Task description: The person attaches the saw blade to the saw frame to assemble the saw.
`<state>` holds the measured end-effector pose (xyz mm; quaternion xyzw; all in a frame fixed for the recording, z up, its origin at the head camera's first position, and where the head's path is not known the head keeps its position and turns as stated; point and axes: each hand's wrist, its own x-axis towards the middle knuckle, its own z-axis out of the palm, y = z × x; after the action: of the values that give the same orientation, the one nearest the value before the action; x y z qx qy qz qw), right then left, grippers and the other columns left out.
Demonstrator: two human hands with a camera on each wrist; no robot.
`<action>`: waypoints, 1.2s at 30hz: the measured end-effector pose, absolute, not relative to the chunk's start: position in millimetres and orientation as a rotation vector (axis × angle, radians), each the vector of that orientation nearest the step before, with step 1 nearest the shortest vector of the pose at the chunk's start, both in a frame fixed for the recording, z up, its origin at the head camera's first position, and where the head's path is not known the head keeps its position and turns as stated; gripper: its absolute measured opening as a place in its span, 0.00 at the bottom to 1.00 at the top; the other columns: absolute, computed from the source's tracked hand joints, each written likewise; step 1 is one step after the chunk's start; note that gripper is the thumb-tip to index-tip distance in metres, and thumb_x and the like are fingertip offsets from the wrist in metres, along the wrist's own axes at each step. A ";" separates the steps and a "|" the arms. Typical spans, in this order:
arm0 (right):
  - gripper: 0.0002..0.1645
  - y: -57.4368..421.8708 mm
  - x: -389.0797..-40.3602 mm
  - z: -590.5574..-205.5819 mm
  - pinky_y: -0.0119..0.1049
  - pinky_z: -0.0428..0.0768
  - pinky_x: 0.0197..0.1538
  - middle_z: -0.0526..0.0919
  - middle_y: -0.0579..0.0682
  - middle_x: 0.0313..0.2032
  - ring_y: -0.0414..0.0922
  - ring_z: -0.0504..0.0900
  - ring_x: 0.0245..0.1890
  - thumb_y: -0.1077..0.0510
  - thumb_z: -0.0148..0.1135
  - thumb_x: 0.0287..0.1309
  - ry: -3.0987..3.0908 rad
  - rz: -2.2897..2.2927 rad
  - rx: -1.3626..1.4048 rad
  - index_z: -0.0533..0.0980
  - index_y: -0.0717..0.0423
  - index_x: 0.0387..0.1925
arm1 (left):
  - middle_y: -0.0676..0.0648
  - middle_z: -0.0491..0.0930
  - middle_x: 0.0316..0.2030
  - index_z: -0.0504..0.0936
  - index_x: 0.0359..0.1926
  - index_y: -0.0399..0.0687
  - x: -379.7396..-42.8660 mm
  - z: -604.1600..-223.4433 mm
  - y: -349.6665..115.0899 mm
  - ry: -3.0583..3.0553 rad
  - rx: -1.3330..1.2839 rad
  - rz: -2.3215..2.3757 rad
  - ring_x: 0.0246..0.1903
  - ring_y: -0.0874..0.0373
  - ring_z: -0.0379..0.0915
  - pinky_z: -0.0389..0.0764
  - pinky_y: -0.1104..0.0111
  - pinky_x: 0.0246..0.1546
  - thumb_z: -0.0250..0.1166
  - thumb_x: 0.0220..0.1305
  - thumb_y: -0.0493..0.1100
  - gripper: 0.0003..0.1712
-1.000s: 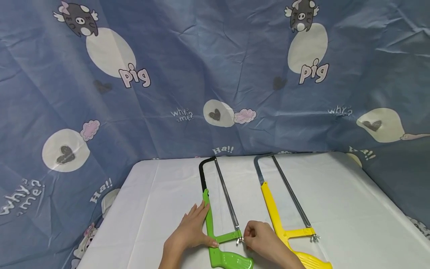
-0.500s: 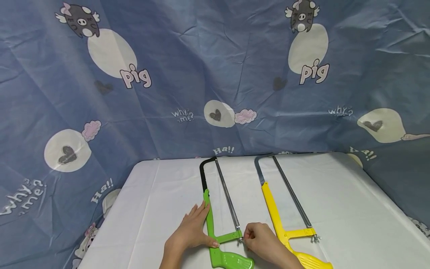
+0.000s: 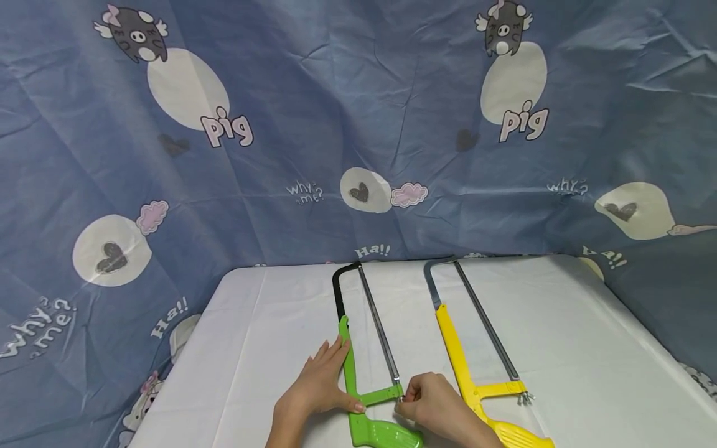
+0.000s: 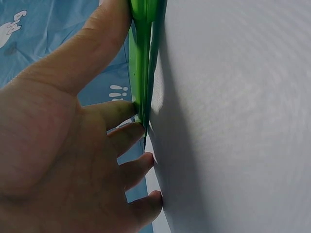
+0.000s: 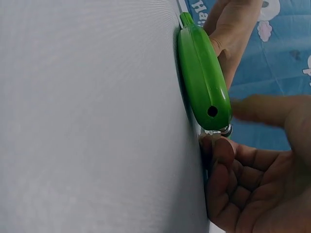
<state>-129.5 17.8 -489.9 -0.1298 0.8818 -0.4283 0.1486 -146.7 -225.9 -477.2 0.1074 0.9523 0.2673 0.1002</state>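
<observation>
A green hacksaw (image 3: 350, 367) with a black front bow lies on the white table, its metal blade (image 3: 379, 323) facing right. Spread across its frame, my left hand (image 3: 318, 384) rests with straight fingers on the left side and the thumb near the handle. My right hand (image 3: 435, 407) is at the blade's near end, its curled fingers and thumb around the small metal wing nut (image 5: 226, 130), which they mostly hide. In the right wrist view, the green handle (image 5: 204, 77) stands just above those fingertips, and the thumb is blurred.
Right of the green saw lies a yellow hacksaw (image 3: 455, 348) with its own wing nut (image 3: 525, 397), close to my right hand and forearm. White cloth covers the table (image 3: 269, 323). A blue printed curtain (image 3: 313, 124) hangs behind and at the sides.
The fingers and thumb of my right hand have shifted at the wing nut; the thumb has come left over it. My left hand and both saws stay in place.
</observation>
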 end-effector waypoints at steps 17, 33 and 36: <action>0.12 18.1 -130.9 -491.5 0.30 0.67 0.20 0.74 0.41 0.12 0.38 0.69 0.15 0.59 0.60 0.52 2.518 -1.217 -0.351 0.79 0.53 0.16 | 0.36 0.55 0.76 0.60 0.74 0.38 -145.6 -478.0 -226.4 2.829 0.328 0.810 0.75 0.30 0.46 0.52 0.30 0.68 0.82 0.29 0.66 0.73; 0.10 21.8 -134.7 -488.8 0.32 0.70 0.23 0.75 0.44 0.15 0.41 0.71 0.20 0.60 0.59 0.58 2.491 -1.156 -0.371 0.81 0.54 0.23 | 0.37 0.54 0.76 0.59 0.75 0.39 -146.6 -481.0 -225.9 2.836 0.332 0.786 0.75 0.30 0.46 0.52 0.30 0.68 0.82 0.29 0.66 0.74; 0.07 22.5 -135.8 -487.5 0.31 0.70 0.24 0.77 0.44 0.17 0.41 0.72 0.20 0.61 0.60 0.57 2.481 -1.167 -0.382 0.80 0.54 0.25 | 0.37 0.54 0.76 0.59 0.75 0.39 -146.7 -481.0 -225.7 2.837 0.329 0.782 0.75 0.30 0.45 0.51 0.30 0.68 0.82 0.29 0.66 0.74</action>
<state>-135.8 22.5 -487.5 -0.1357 0.8806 -0.4142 0.1858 -146.7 -225.7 -481.0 0.1106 0.9542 0.2631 0.0899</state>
